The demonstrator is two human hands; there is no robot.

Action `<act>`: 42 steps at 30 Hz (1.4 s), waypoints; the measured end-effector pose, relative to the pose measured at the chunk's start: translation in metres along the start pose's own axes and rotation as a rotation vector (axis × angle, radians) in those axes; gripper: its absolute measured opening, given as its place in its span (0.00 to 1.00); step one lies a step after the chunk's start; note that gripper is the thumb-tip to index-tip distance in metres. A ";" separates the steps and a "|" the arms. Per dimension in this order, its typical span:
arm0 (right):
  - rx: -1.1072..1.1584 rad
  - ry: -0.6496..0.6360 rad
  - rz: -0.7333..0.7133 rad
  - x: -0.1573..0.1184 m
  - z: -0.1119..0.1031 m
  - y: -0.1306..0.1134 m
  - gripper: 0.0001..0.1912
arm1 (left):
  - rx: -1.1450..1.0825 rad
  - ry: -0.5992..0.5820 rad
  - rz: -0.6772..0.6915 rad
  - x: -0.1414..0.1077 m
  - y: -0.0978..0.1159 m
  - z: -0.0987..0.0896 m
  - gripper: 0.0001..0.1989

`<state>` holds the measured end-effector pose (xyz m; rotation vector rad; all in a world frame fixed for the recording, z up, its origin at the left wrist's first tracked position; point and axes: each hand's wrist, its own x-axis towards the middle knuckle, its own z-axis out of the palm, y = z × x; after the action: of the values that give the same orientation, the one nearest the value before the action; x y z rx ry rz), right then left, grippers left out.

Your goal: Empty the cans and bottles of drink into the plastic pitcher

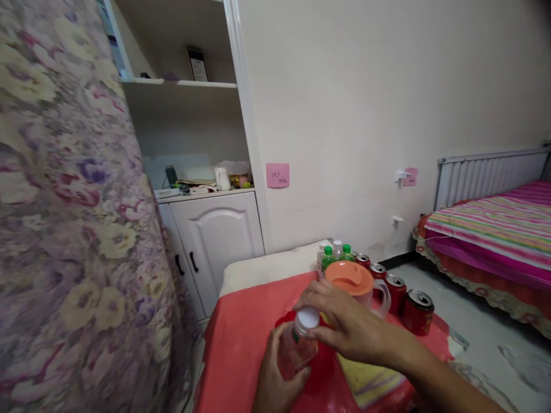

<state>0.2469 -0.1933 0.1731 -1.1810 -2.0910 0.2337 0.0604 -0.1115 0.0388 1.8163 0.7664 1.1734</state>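
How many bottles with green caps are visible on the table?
2. One green-capped bottle is behind the jug, at left; the second green-capped bottle is to its right, also behind the jug. More may be hidden there.

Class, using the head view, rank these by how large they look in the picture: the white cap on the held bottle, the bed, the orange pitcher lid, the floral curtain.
Largest to smallest:
1. Floral curtain
2. Bed
3. Orange pitcher lid
4. White cap

White bottle cap, orange jug lid, seemingly yellowish cloth
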 end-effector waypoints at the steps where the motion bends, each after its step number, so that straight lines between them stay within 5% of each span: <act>1: 0.025 -0.017 -0.017 -0.001 -0.002 0.000 0.16 | 0.014 -0.001 -0.001 0.000 0.000 0.000 0.30; 15: 0.131 -0.094 0.009 -0.010 -0.007 -0.002 0.17 | -0.010 -0.034 -0.032 -0.001 -0.011 -0.004 0.35; 23: 0.012 0.021 0.114 -0.010 0.010 0.013 0.17 | -0.034 -0.058 -0.064 -0.002 -0.004 -0.002 0.34; 34: 0.155 -0.015 -0.009 -0.007 -0.011 -0.004 0.20 | -0.088 -0.071 -0.092 0.001 -0.008 -0.001 0.37; 38: 0.281 0.127 0.113 -0.022 -0.008 0.000 0.16 | -0.096 -0.050 -0.125 0.002 -0.005 -0.001 0.37; 42: 0.404 0.179 0.369 -0.067 0.013 0.027 0.18 | -0.136 -0.015 -0.176 0.002 -0.011 0.001 0.39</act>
<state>0.2784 -0.2294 0.1176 -1.2713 -1.5654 0.6622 0.0611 -0.1046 0.0295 1.6098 0.8012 1.0697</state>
